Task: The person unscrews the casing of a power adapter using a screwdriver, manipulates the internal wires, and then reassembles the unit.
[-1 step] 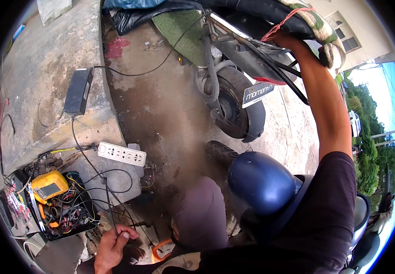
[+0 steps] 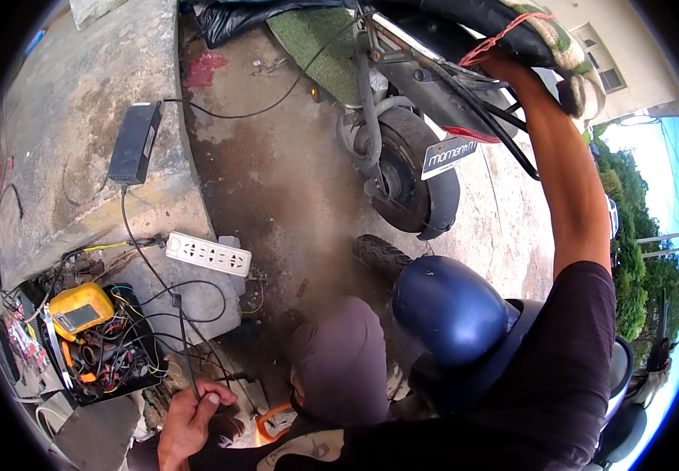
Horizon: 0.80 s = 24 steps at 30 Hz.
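Observation:
At the lower left, my left hand (image 2: 186, 424) pinches a black cable (image 2: 183, 337) between thumb and fingers. The cable runs up past a white power strip (image 2: 207, 255) to a black power adapter (image 2: 134, 145) on the concrete ledge. From the adapter, another black lead (image 2: 269, 111) crosses to the motorbike (image 2: 402, 169). My right arm stretches far forward, and my right hand (image 2: 502, 67) is at the underside of the bike's seat (image 2: 516, 45), beside a reddish cord (image 2: 504, 35). Its fingers are hidden there.
An open black box (image 2: 145, 369) of wires and tools, with a yellow multimeter (image 2: 80, 312) on top, stands left of my left hand. A blue rounded fairing (image 2: 449, 310) of another vehicle is beside my knee (image 2: 343, 357). The concrete ledge (image 2: 65, 212) borders the left side.
The view has shifted slightly, so the adapter, power strip and box sit a little higher in the picture. Both hands keep their places, the left still on the cable.

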{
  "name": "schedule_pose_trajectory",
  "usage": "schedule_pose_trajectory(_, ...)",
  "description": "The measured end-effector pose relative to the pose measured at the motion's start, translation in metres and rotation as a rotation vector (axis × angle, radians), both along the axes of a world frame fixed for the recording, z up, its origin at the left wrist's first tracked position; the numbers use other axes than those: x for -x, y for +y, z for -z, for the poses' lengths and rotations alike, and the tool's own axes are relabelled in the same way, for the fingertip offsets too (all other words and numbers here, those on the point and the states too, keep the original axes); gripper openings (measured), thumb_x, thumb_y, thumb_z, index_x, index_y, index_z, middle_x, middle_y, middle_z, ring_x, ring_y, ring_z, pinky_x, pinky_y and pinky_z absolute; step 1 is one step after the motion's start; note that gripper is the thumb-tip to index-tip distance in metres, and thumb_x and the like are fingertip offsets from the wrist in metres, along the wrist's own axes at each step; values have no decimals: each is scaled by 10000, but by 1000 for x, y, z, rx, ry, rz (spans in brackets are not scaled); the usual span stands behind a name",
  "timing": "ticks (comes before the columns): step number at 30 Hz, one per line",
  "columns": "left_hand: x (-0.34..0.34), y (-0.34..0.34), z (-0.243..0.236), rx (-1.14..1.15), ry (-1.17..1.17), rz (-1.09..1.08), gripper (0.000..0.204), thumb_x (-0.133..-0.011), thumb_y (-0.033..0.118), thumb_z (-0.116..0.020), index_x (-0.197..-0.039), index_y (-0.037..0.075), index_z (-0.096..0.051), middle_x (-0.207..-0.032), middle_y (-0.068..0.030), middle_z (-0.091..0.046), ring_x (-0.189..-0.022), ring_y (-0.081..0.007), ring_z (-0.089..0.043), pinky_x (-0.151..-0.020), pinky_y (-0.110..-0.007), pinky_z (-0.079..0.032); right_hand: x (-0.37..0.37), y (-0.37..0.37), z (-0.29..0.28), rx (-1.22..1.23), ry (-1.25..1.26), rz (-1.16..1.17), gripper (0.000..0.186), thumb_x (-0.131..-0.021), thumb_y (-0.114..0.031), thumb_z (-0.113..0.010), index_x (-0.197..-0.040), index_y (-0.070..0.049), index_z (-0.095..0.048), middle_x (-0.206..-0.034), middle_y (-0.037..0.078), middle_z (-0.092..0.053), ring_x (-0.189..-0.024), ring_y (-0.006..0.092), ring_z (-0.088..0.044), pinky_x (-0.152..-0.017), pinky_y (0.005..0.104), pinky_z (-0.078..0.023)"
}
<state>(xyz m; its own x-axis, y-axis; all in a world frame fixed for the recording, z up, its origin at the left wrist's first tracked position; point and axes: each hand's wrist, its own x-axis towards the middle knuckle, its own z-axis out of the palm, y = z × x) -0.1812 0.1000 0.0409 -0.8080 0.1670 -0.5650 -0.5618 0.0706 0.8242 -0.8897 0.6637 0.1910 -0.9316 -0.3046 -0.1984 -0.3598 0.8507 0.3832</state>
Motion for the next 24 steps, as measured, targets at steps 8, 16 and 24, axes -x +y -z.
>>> schedule_pose_trajectory(8, 13, -4, -18, -7, -129, 27, 168, -1135, 83, -560, -1113, -17, -694, -1036, -101, -769, -955, -187, -724, -853, -317, -564, -5, 2, -53, -28, -10, -146, 300, -1090, -242, -531, -1252, -69, -714, -1254, 161, -709, -1178, 294, -673, -1036, 458, -517)
schedule_pose_trajectory(16, -38, -15, -12, -32, -15, -222, 161, -1079, 8, -560, -1096, -17, -718, -1025, -137, -772, -937, -234, -740, -872, -339, -562, 34, 30, -73, -351, 273, -513, 239, -1061, -203, -569, -1127, -26, -716, -1070, 191, -738, -1037, 365, -719, -914, 514, -549)
schedule_pose_trajectory(24, -57, -21, -17, -24, -34, -385, 236, -1146, 162, -565, -1090, -10, -717, -978, -112, -771, -900, -192, -741, -806, -316, -558, -27, -136, -7, 13, 292, 47, 565, -1005, -500, -577, -1329, -58, -714, -1326, 314, -720, -1241, 495, -695, -1087, 568, -530)
